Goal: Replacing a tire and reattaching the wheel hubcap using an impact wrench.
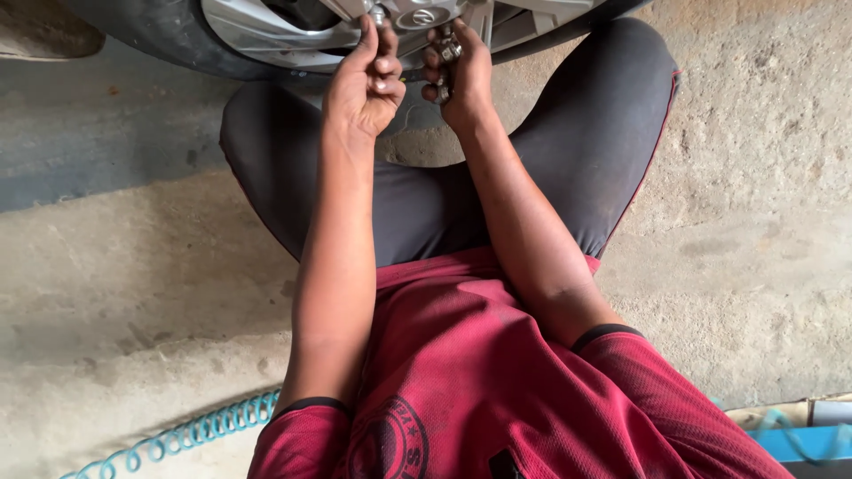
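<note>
Wheel nuts (446,55): several are gripped in the right hand (457,71), held against the hub of the silver alloy wheel (266,35).
Left hand (366,80): fingers are pinched narrow on one nut (380,15) set at the hub, at the top edge of view.
Wheel: seen upright on the car, between the squatting knees.
Progress: judged partway; one nut is at the hub, the loose handful is not fitted.
Surroundings: a coiled teal air hose (191,435) lies on the concrete floor (133,293).
</note>
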